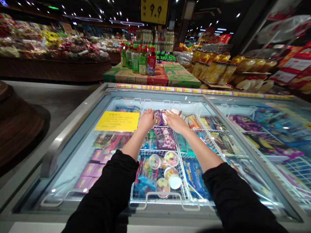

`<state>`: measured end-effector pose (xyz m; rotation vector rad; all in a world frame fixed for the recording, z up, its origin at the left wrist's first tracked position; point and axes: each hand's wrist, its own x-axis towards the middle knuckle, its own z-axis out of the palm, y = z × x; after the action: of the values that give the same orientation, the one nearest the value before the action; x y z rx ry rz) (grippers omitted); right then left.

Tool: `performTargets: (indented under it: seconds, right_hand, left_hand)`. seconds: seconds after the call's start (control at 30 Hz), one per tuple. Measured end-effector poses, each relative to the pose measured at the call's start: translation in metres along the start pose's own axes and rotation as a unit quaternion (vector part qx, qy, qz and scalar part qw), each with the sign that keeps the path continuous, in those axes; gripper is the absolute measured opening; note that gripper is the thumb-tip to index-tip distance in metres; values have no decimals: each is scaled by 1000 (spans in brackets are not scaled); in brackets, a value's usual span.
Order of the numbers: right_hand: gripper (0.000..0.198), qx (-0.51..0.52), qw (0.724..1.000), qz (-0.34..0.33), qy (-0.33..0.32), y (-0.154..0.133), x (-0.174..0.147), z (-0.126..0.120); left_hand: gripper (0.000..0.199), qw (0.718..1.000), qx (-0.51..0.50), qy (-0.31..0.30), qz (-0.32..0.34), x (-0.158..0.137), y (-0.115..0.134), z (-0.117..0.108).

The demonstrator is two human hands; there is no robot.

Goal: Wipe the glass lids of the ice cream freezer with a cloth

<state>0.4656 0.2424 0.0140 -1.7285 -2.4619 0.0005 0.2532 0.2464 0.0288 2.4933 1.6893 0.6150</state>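
Both my hands reach to the back part of a glass-topped chest freezer. My left hand (147, 120) has its fingers bent at the left edge of a purple bag (159, 117) of frozen food. My right hand (176, 121) lies with fingers stretched and slightly apart over the right end of this bag, on a pale part. Its fingertips point toward the left hand. Just below them, a purple and pink bag (165, 138) rests in a wire basket (155, 150). Nearer to me are round clear-lidded tubs (171, 158) and a white-lidded cup (175, 182).
A yellow notice (118, 121) sits left of my left hand, above purple boxes (91, 169). The freezer frame has a grey handle (52, 155). Behind it, bottles (143, 60) stand on cartons (181, 75), with jars (215, 72) to the right.
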Motion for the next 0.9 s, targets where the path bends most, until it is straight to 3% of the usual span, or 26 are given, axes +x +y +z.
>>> performTargets:
  seconds: [0.1,0.27,0.33,0.43,0.53,0.63,0.77,0.9]
  right_hand:
    - [64,-2,998,56,-24,10,-7,-9]
    - [65,0,984,165,-64,6,31,-22]
    - [64,5,985,160,-63,-3,36,-21]
    - [62,1,994,93,-49,-14,18,-12]
    - [62,-9,1000,6,-25,-12,-18,0]
    - [64,-8,1000,-21,-20,2,-45,4]
    - [65,-3,999,39,-29,14,-43,-6]
    - [65,-10,994,110,-25,-2,-26,-16]
  left_hand:
    - [41,1000,-7,-23,-1,-18,9,-13]
    - [44,998,15,-57,25,-82,34,-21]
    - [49,997,30,-55,35,-108,42,-17]
    - [52,997,51,-44,35,-131,48,-11]
    - [53,996,61,-52,45,-135,47,-9]
    - [54,995,63,-48,56,-133,45,-9]
    - [55,996,55,-42,56,-132,43,-9]
    - [57,995,43,-58,63,-131,43,-11]
